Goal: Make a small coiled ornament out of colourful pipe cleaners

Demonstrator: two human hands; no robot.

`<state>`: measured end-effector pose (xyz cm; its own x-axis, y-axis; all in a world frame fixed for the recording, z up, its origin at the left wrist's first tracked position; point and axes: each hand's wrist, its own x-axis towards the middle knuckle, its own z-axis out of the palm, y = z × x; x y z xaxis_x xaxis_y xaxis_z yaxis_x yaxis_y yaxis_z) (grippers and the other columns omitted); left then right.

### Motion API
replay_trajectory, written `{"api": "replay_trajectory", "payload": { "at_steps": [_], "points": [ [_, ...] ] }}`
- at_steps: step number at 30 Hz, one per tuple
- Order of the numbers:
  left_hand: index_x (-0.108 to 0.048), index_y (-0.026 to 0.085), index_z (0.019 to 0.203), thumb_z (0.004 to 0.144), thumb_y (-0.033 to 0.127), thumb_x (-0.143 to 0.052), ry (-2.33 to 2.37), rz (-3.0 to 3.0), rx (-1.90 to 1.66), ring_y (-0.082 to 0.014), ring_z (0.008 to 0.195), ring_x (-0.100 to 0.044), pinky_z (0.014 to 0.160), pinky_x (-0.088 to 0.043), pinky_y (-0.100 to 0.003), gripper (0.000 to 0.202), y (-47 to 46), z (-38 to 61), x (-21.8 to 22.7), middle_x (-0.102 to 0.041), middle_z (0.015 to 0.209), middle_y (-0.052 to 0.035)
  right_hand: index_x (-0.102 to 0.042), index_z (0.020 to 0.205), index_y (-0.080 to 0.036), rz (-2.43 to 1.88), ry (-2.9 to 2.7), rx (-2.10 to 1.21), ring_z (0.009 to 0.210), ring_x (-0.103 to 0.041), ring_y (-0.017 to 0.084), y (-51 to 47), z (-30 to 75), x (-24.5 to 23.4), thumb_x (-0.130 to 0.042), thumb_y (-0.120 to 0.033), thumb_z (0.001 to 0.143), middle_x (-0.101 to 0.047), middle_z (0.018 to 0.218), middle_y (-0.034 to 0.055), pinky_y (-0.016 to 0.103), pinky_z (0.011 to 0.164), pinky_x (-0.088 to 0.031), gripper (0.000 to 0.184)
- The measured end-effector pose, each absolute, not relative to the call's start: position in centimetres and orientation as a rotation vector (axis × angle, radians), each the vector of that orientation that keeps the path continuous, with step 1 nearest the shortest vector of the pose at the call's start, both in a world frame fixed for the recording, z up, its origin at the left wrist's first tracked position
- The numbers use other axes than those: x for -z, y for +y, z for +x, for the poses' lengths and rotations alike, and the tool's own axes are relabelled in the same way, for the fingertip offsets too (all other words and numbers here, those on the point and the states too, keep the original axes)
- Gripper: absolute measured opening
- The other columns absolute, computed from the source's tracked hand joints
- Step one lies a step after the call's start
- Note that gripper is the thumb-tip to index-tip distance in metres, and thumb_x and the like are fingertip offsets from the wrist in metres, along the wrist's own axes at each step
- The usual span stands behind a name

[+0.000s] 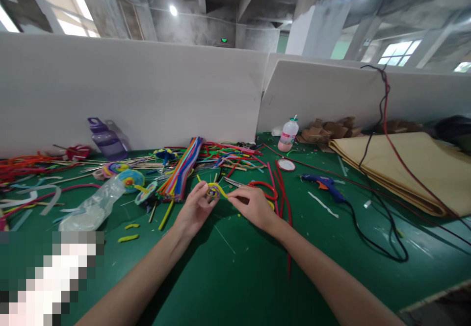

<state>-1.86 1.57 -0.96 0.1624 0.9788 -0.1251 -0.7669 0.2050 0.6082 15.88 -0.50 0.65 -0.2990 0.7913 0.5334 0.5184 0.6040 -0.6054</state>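
Observation:
Between the thumb and fingers of my left hand (196, 205) is a small round coil of pipe cleaner (213, 192), purple and yellow, with short sticks poking out of it. A yellow pipe cleaner (222, 190) curves along the coil's upper edge. Its right end is pinched by my right hand (253, 206), a little apart from the left. Just behind my right hand lie scissors with red-orange handles (270, 187), partly covered by it. To the left of my hands stands a bundle of colourful pipe cleaners (181, 171).
A blue glue gun (326, 185) with a black cord lies at right, near brown paper sheets (405, 169). A pink-labelled bottle (288, 135) and a purple bottle (106, 139) stand at the back. A clear plastic bag (93, 208) and finished coils (130, 181) lie left.

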Motion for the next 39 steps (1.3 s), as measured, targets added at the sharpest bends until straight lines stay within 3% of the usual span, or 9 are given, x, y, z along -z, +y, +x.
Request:
{"api": "replay_trajectory", "payload": {
  "at_steps": [6,12,33,39],
  "points": [
    [-0.06,0.017,0.084,0.076,0.008,-0.057,0.57,0.408,-1.242,-0.0163,0.079,-0.065,0.085,-0.047,-0.037,0.013,1.4,-1.7,0.7,-0.069,0.076,-0.0051,-0.068,0.074,-0.017,-1.078,-1.824,-0.743,0.073,-0.06,0.014,0.4,16.2,-0.4,-0.058,-0.022,0.076,-0.067,0.077,0.0033,0.025,0.067,-0.043,0.011],
    [-0.061,0.017,0.088,0.078,0.007,-0.055,0.562,0.352,-1.224,-0.015,0.076,-0.065,0.084,-0.048,-0.038,0.015,1.1,-1.7,0.3,-0.067,0.074,-0.0034,-0.059,0.069,-0.015,-1.151,-1.641,-1.087,0.047,-0.047,0.009,0.8,16.6,-0.1,-0.061,-0.034,0.073,-0.053,0.055,-0.0029,0.021,0.047,-0.036,0.019],
    [-0.062,0.018,0.087,0.081,0.008,-0.051,0.465,0.317,-1.188,-0.0145,0.077,-0.064,0.085,-0.047,-0.039,0.016,0.6,-1.4,0.2,-0.066,0.074,-0.003,-0.062,0.076,-0.016,-1.016,-1.659,-1.074,0.059,-0.053,0.011,1.4,17.0,0.2,-0.061,-0.032,0.073,-0.059,0.067,0.0003,0.023,0.057,-0.042,0.016],
    [-0.06,0.023,0.094,0.082,0.014,-0.053,0.489,0.288,-1.218,-0.0129,0.076,-0.063,0.079,-0.048,-0.032,0.017,0.1,-0.5,0.1,-0.065,0.079,0.0002,-0.059,0.071,-0.015,-1.023,-1.556,-1.184,0.05,-0.054,0.011,0.3,15.4,0.7,-0.061,-0.033,0.072,-0.056,0.058,-0.0011,0.023,0.05,-0.042,0.018]
  ]
}}
